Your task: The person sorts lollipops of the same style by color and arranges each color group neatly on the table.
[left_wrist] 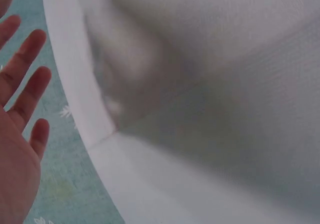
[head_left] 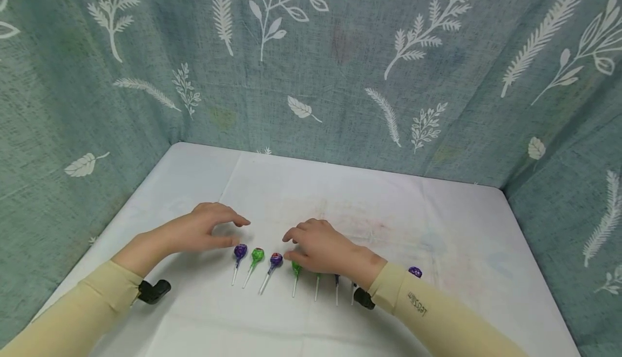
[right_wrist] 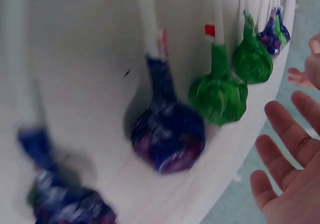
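Note:
A row of wrapped lollipops on white sticks lies across the white table. From the left come a purple lollipop (head_left: 240,251), a green lollipop (head_left: 257,255) and another purple one. My left hand (head_left: 196,230) is over the row's left end, fingers spread and holding nothing. Over the middle, my right hand (head_left: 323,246) hovers with loosely bent fingers and partly covers a green lollipop (head_left: 296,268); contact cannot be told. Beneath that wrist, the right wrist view shows a dark purple lollipop (right_wrist: 170,136) and a green one (right_wrist: 218,98). Neither hand grips anything.
One more purple lollipop (head_left: 415,271) shows beyond the right forearm, its stick hidden. A creased white cloth covers the table (head_left: 204,314). Green-grey curtains (head_left: 311,76) with white leaf prints hang along the back and both sides.

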`<state>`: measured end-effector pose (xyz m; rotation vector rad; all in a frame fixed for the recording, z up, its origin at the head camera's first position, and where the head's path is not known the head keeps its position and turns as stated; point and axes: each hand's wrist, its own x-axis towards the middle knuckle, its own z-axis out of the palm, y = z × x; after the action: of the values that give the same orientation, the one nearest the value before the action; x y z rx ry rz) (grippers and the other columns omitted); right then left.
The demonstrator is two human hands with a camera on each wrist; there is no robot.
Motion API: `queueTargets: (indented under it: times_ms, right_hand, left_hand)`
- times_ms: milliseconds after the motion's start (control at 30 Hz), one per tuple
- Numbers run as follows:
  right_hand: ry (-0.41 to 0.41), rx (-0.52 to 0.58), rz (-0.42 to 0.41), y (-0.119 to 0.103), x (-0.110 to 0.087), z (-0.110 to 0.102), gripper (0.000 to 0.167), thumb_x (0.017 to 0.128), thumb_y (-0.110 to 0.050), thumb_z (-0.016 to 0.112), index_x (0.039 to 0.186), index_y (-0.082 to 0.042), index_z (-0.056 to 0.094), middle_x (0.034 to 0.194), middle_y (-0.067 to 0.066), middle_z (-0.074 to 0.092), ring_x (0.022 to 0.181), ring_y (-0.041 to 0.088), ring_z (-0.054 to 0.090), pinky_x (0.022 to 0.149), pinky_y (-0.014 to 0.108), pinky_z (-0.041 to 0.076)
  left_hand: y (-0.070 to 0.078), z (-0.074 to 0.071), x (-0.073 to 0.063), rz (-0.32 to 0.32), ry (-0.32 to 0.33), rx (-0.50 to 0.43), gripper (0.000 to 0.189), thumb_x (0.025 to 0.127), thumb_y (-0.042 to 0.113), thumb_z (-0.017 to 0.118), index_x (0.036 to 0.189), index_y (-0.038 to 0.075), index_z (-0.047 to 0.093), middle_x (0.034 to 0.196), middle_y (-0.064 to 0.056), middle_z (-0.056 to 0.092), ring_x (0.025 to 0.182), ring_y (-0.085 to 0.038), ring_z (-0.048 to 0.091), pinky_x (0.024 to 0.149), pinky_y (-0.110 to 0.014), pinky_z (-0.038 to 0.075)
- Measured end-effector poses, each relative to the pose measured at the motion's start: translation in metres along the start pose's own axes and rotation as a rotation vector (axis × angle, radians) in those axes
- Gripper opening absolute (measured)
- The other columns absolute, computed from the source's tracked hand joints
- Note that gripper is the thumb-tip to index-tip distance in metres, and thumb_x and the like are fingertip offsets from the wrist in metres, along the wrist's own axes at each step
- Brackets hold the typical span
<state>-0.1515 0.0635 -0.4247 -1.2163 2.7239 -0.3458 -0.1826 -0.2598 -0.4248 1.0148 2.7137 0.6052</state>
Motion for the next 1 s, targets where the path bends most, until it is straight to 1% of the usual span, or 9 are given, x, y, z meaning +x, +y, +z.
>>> queueTargets:
  times_ms: [133,200,267,367,533,667,767,867,1000]
  right_hand:
    - [-0.03,-0.032,0.022,-0.008,0.008,0.003,0.038,0.099,-0.045,0.057,0.129,-0.022,0.063,0.116,-0.006,0.064,0.117,0.021,0.055,0.1,0.042,0.041]
    - [-0.05,-0.051,0.036,-0.012,0.012,0.005,0.038,0.099,-0.046,0.057,0.129,-0.023,0.063,0.115,-0.007,0.064,0.117,0.021,0.055,0.098,0.041,0.041]
    - [-0.071,-0.066,0.051,-0.015,0.015,0.007,0.038,0.099,-0.046,0.058,0.129,-0.024,0.064,0.114,-0.007,0.064,0.116,0.021,0.055,0.097,0.041,0.042]
    - [-0.091,-0.085,0.069,-0.017,0.019,0.011,0.038,0.098,-0.046,0.059,0.129,-0.024,0.064,0.113,-0.008,0.064,0.115,0.02,0.055,0.095,0.041,0.043]
    - [-0.087,-0.105,0.059,-0.02,0.023,0.017,0.034,0.098,-0.045,0.059,0.127,-0.026,0.065,0.11,-0.01,0.065,0.111,0.019,0.057,0.094,0.04,0.044]
    - [-0.071,-0.13,0.024,-0.022,0.025,0.019,0.027,0.099,-0.042,0.06,0.121,-0.028,0.068,0.105,-0.011,0.065,0.105,0.016,0.058,0.09,0.039,0.045]
    - [-0.057,-0.148,0.002,-0.022,0.026,0.021,0.023,0.099,-0.041,0.061,0.116,-0.029,0.07,0.103,-0.012,0.066,0.101,0.015,0.058,0.086,0.038,0.047]
    - [-0.049,-0.156,-0.007,-0.023,0.027,0.023,0.021,0.099,-0.041,0.061,0.114,-0.029,0.071,0.102,-0.013,0.066,0.1,0.014,0.058,0.084,0.037,0.047]
    - [-0.038,-0.163,-0.01,-0.023,0.027,0.024,0.02,0.099,-0.04,0.061,0.114,-0.03,0.07,0.103,-0.013,0.066,0.101,0.014,0.058,0.083,0.036,0.047]
  left_hand:
    - [0.0,0.006,0.0,-0.02,-0.051,0.005,0.038,0.088,0.049,0.072,0.121,0.029,0.07,0.116,0.016,0.065,0.118,-0.017,0.053,0.103,-0.058,0.023]
    - [0.0,0.008,0.001,-0.028,-0.062,0.014,0.038,0.088,0.049,0.072,0.12,0.03,0.07,0.116,0.017,0.065,0.117,-0.017,0.053,0.104,-0.058,0.021]
    - [0.001,0.01,0.001,-0.021,-0.063,0.015,0.038,0.088,0.049,0.073,0.12,0.029,0.07,0.115,0.017,0.065,0.117,-0.018,0.054,0.102,-0.059,0.021]
    - [0.001,0.011,0.002,-0.024,-0.07,0.018,0.037,0.087,0.046,0.074,0.119,0.028,0.071,0.114,0.018,0.065,0.116,-0.017,0.054,0.103,-0.059,0.021]
    - [-0.001,0.016,0.003,-0.011,-0.09,0.032,0.031,0.087,0.042,0.075,0.116,0.029,0.073,0.11,0.02,0.065,0.112,-0.015,0.056,0.102,-0.058,0.021]
    - [-0.001,0.018,0.005,0.003,-0.099,0.045,0.022,0.089,0.041,0.074,0.11,0.033,0.074,0.105,0.023,0.064,0.108,-0.012,0.057,0.101,-0.057,0.022]
    - [-0.001,0.019,0.005,-0.004,-0.109,0.053,0.017,0.089,0.041,0.074,0.106,0.037,0.074,0.102,0.027,0.062,0.106,-0.009,0.057,0.102,-0.056,0.022]
    - [-0.001,0.019,0.005,0.002,-0.113,0.063,0.016,0.088,0.041,0.074,0.105,0.038,0.073,0.1,0.028,0.061,0.106,-0.01,0.056,0.102,-0.057,0.022]
    - [-0.002,0.02,0.004,0.025,-0.105,0.072,0.018,0.087,0.042,0.075,0.105,0.037,0.073,0.1,0.028,0.061,0.105,-0.01,0.057,0.1,-0.058,0.024]
